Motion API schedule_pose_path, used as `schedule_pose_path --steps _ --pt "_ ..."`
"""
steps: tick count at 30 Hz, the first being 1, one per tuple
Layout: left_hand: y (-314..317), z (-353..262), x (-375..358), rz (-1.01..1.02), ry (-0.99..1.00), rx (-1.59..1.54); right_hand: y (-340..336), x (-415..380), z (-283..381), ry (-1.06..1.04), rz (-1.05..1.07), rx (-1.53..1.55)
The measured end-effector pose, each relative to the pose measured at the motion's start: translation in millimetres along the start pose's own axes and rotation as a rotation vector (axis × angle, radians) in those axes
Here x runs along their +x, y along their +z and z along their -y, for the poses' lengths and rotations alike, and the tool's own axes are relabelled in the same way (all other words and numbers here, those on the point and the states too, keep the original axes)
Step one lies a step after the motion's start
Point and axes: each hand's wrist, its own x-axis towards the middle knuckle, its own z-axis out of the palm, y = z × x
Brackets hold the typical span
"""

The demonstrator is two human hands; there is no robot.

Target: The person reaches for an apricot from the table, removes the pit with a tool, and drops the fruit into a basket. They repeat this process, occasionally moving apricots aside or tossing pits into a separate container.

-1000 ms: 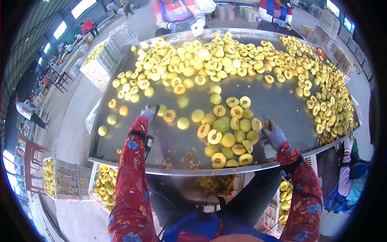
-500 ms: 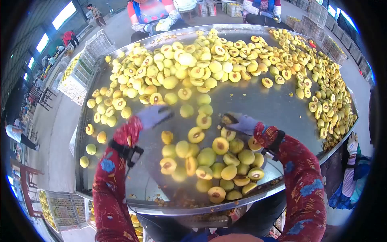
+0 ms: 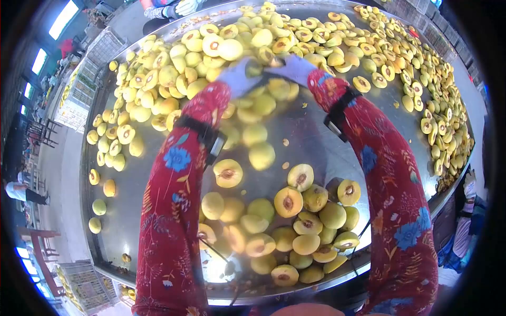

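Note:
My left hand [image 3: 238, 79], in a lavender glove with dark fingertips, reaches to the near side of a large heap of halved yellow peaches [image 3: 168, 76]. Opposite it is my right hand [image 3: 296, 71], gloved alike, its fingers stretched inward toward the left hand. Both are somewhat blurred, with fingers extended against the fruit rather than wrapped round a piece. Below the hands, blurred peach halves [image 3: 262, 156] lie in a line toward me. A nearer group of peaches [image 3: 307, 223] lies between my forearms, several with brown pit centres facing up.
The metal table [image 3: 153, 210] has a raised rim. More halves [image 3: 448, 126] cover its right side. A co-worker's gloved hand [image 3: 187, 6] is at the far edge, another gloved hand [image 3: 469, 184] at the right. Crates [image 3: 79, 100] stand on the left.
Both my hands have moved forward and inward from mid-table to the heap. The view has tipped downward. Some fruit between the hands and the near group has shifted.

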Motion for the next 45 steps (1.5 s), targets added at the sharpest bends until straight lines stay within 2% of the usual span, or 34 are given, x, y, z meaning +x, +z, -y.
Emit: schedule_pose_path --steps 1,2,4,5,7,8,10,11,12,14,16,19,21,22,23,24,25,26,28,31,32,34,35,37,39,40,43,45 --pt "-2.3 -2.3 -20.5 0.082 -0.026 -0.058 9.6 -8.0 0.7 0.090 0.105 0.034" --pt "-0.5 -4.0 -42.6 0.130 -0.030 -0.145 22.0 -27.4 0.5 -0.122 0.005 0.251" --pt "12.1 2.7 -84.3 0.168 0.006 -0.266 31.9 -58.0 17.5 -0.062 0.111 0.179" --pt "19.2 3.5 -110.7 0.170 0.039 -0.308 41.0 -71.7 26.0 -0.097 0.159 0.160" --pt "21.4 -17.9 -169.8 0.103 -0.045 -0.265 59.0 -100.4 43.4 -0.158 0.248 0.125" --pt "22.4 -21.9 -193.8 0.102 -0.022 -0.258 65.6 -115.4 53.5 -0.174 0.266 0.084" --pt "9.1 -36.2 -236.3 0.264 -0.069 -0.265 76.1 -147.2 78.1 -0.207 0.306 0.002" --pt "-0.4 -41.4 -253.0 0.333 -0.089 -0.265 79.6 -159.4 85.4 -0.200 0.335 0.059" --pt "-3.4 -40.1 -267.8 0.353 -0.030 -0.232 79.1 -172.5 94.9 -0.194 0.361 0.113" --pt "-5.8 -42.8 -298.7 0.237 -0.035 -0.255 77.0 -205.0 107.9 -0.186 0.388 0.106" --pt "-19.3 -53.0 -326.4 0.052 0.028 -0.231 66.2 -242.1 124.9 -0.219 0.299 0.000" --pt "-47.3 -88.9 -369.9 -0.130 -0.021 -0.516 66.4 -285.4 132.5 -0.251 0.208 -0.128" --pt "-48.6 -103.2 -401.7 -0.075 -0.097 -0.920 78.2 -316.6 130.0 -0.327 0.088 -0.273" --pt "-52.7 -113.5 -417.5 -0.035 -0.146 -1.144 67.3 -338.3 140.0 -0.359 -0.003 -0.207" --pt "-52.7 -122.7 -431.1 0.009 -0.187 -1.368 59.4 -357.5 151.4 -0.299 -0.087 -0.137" --pt "-38.7 -131.6 -444.3 -0.174 -0.114 -1.369 55.0 -378.5 161.7 -0.237 -0.167 -0.064" --pt "-30.3 -140.4 -457.2 -0.263 -0.094 -1.353 53.5 -401.2 171.8 -0.171 -0.243 0.013" --pt "-21.9 -149.1 -469.9 -0.351 -0.074 -1.333 51.3 -424.6 182.1 -0.073 -0.172 0.061" --pt "-11.5 -158.7 -504.1 -0.195 -0.314 -1.478 55.6 -471.5 198.5 0.132 -0.031 0.161" --pt "9.1 -181.7 -537.1 -0.173 -0.360 -1.679 108.8 -534.1 199.8 -0.016 -0.249 0.287" --pt "35.4 -177.2 -547.9 -0.204 -0.371 -1.815 117.8 -548.1 204.2 0.012 -0.205 0.390" --pt "48.6 -173.6 -569.8 -0.052 -0.292 -1.876 133.9 -572.4 224.3 0.084 -0.117 0.612" --pt "52.5 -173.5 -579.0 0.025 -0.250 -1.905 138.7 -582.8 234.2 0.048 -0.158 0.490" --pt "57.2 -193.0 -587.3 -0.038 -0.351 -1.880 142.6 -594.2 249.5 -0.040 -0.244 0.231" --pt "54.6 -204.0 -596.3 -0.045 -0.373 -1.819 149.2 -598.0 253.4 -0.025 -0.297 0.187" --pt "59.1 -200.1 -600.2 -0.021 -0.324 -1.708 150.7 -598.3 254.2 -0.017 -0.312 0.169" --pt "54.5 -211.3 -598.8 0.001 -0.369 -1.806 152.8 -598.7 256.3 0.005 -0.341 0.125" --pt "57.3 -211.5 -597.9 0.015 -0.330 -1.874 150.0 -598.8 258.2 0.046 -0.314 0.112"
